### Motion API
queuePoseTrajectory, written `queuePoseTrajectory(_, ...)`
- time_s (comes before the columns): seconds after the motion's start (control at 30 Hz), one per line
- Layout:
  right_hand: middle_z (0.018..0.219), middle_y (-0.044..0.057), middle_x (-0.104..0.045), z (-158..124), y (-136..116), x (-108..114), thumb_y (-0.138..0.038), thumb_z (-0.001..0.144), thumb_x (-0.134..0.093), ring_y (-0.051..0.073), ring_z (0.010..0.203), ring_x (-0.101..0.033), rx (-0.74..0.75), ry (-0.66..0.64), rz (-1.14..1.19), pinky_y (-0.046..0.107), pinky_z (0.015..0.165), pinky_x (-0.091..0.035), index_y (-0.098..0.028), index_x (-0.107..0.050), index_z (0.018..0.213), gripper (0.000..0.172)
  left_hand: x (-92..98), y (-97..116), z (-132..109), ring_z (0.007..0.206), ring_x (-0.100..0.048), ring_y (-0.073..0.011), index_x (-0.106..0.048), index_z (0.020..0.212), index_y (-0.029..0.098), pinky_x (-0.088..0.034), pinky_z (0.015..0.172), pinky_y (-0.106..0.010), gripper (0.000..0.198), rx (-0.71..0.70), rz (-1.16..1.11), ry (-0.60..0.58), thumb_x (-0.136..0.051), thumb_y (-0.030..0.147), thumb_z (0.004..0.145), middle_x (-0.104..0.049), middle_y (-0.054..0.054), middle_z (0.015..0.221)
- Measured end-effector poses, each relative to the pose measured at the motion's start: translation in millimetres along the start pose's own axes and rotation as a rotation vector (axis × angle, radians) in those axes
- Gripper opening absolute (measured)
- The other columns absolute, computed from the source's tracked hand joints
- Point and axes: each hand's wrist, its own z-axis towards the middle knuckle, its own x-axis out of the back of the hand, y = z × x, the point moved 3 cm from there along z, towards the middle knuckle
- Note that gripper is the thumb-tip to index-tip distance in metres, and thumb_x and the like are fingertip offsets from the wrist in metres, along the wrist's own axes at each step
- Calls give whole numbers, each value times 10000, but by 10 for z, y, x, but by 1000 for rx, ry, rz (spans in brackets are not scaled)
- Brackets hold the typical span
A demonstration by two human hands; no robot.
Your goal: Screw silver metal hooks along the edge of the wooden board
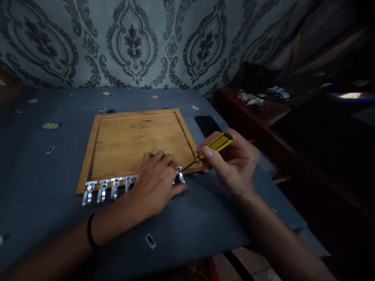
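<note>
A wooden board (137, 142) with a raised frame lies on the blue cloth. Several silver metal hooks (116, 188) line its near edge. My right hand (231, 160) is closed round a yellow and black screwdriver (218, 143), whose tip meets the hook at the right end (181, 175). Over the near edge rests my left hand (159, 177), its fingers curled on the wood and its thumb below that end hook. It covers part of the hook row, and what its fingers grip, if anything, is hidden.
A black phone (207, 125) lies right of the board. Beyond the table's right side stands a dark red surface (252, 117) with crumpled items and cables. Patterned fabric (134, 43) hangs behind the table.
</note>
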Motion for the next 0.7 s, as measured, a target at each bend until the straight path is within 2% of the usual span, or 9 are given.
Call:
queuePoseTrajectory(0.2,663,-37,-563,-6,11,-4,-533,790,-834,86,435,-514,7,-20,13,249,344,-403,-234,-582,713,399,-12,-3,-1,1079,-595,-312,-721,1036,159,-411,926,-465,381,-8,17,41,-724,518,910,-700,-97,1056)
queuePoseTrajectory(0.5,652,-35,-602,-14,58,-13,-433,752,-891,97,478,-529,36,-48,-26,252,401,-423,-233,-593,696,363,-1,-2,9,1101,-589,-322,-727,1043,135,-410,944,-480,391,6,7,-5,-711,507,922,-695,-110,1073)
queuePoseTrajectory(0.6,656,-20,-641,12,20,-11,-452,720,-906,123,511,-572,48,-105,-7,269,433,-479,-235,-632,699,350,-7,-6,0,1084,-591,-307,-728,1060,163,-411,937,-467,352,-7,-7,16,-715,487,922,-698,-94,1072)
queuePoseTrajectory(0.7,711,-10,-699,48,4,5,-438,702,-917,123,502,-587,-21,-176,50,262,417,-492,-233,-683,764,318,-13,-13,-10,1065,-593,-294,-728,1067,183,-411,932,-454,333,-15,-14,42,-724,481,917,-697,-82,1055)
